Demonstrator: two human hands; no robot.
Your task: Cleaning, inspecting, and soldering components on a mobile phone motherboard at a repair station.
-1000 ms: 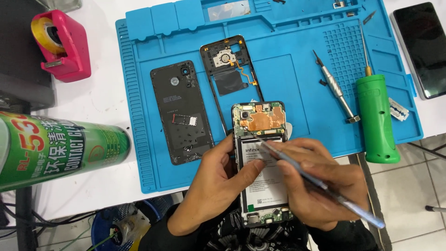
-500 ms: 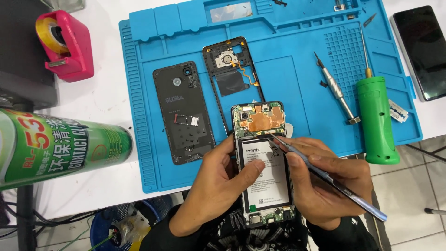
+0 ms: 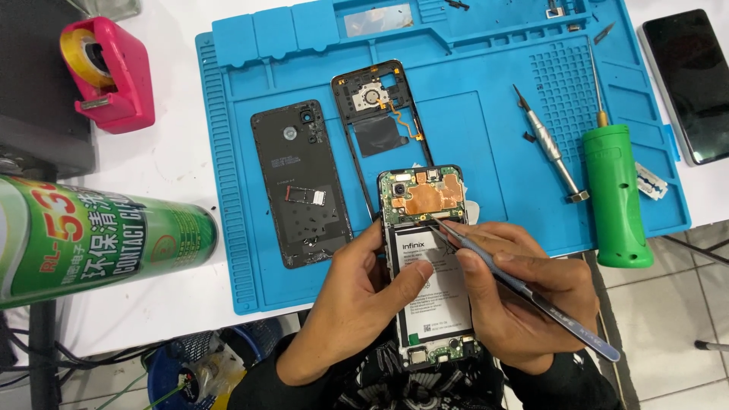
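While the left hand grips the opened phone, lying lengthwise away from the person on the mat edge, the right hand pinches tweezers, tips at its board

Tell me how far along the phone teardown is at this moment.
Done: the black back cover and the inner frame lie off on the blue mat. In hand: the left hand steadies the opened phone, and the right hand sets tweezers just below the copper-shielded board. Left: board and battery remain seated.
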